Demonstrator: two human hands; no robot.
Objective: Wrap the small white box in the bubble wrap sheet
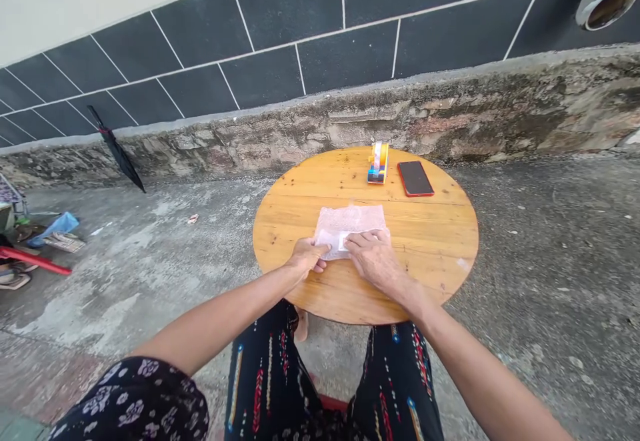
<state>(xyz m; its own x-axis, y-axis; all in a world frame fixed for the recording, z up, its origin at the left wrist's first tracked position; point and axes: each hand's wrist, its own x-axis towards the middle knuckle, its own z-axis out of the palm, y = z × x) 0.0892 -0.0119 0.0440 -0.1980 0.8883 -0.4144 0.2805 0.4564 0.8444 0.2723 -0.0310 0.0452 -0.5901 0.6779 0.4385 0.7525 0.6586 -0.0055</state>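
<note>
A sheet of pinkish, clear bubble wrap (353, 216) lies near the middle of the round wooden table, its near part folded over. On it is a small white flat piece (343, 241), partly covered by my fingers; its kind I cannot make out. My left hand (309, 255) pinches the wrap's near left corner, thumb on top and fingers curled beneath. My right hand (374, 254) lies palm down over the near right part of the wrap, fingers stretched out and touching the white piece.
The wooden table (290, 204) also bears a yellow and blue tape dispenser (378, 163) and a red-edged phone (415, 179) at its far side. A black umbrella (117, 151) leans on the stone-based wall. A pipe (606, 1) juts out at upper right.
</note>
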